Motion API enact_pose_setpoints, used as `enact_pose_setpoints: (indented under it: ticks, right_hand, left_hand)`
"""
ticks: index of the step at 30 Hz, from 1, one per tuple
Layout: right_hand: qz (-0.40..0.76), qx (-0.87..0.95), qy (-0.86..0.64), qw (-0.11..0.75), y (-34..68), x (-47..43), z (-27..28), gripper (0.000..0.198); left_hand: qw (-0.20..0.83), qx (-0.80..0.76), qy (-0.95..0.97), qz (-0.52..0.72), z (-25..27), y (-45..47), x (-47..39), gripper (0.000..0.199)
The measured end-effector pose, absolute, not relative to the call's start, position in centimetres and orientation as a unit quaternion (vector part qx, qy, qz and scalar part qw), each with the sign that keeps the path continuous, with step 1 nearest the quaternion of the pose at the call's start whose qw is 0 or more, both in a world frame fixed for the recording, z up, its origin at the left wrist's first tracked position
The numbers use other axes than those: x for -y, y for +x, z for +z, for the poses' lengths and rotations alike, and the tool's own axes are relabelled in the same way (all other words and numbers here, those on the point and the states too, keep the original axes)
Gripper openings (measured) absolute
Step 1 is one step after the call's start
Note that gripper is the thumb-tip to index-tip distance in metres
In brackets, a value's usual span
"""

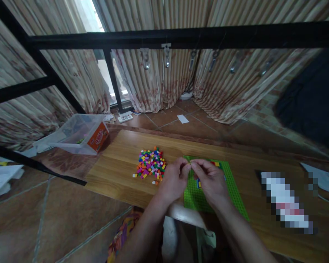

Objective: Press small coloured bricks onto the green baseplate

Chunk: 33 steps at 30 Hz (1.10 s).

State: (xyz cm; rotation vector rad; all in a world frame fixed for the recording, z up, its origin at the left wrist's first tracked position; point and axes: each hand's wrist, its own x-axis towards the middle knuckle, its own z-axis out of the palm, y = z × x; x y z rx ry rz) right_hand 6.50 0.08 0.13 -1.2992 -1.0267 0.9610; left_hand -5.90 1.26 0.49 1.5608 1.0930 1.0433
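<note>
several bricks [199, 183] sit on the green board [233, 186], some near its far edge and some partly hidden by the right hand [210, 179]; much of the board that shows is bare. the left hand [177, 179] meets the right above the board, fingertips pinched close together, though whether they grip a brick is too small to tell. judging by this, the building looks early: a big loose pile [150, 163] lies left of the board on the desk [116, 160]. past it stands a clear box [76, 148].
</note>
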Motion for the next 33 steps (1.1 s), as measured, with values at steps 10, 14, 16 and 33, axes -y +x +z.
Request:
enact_pose_setpoints:
  ticks: [10,14,16,33]
  right_hand:
    - [0.537,0.317,-0.481,0.617,8.1,0.7,0.4,0.03]
    - [0.465,0.319,-0.499,0.658,11.4,0.3,0.7,0.027]
    - [0.417,0.342,-0.534,0.651,13.0,0.4,0.7,0.031]
    - [0.185,0.656,-0.606,0.411,15.0,2.6,-1.3,0.007]
  left_hand:
    - [0.402,-0.465,0.713,0.337,0.7,-8.4,-2.0,0.021]
    - [0.251,-0.58,0.745,0.214,0.1,-10.0,-3.5,0.021]
    - [0.197,-0.605,0.755,0.157,-0.2,-10.2,-4.3,0.022]
    - [0.098,-0.661,0.744,0.024,0.1,-7.6,-5.6,0.027]
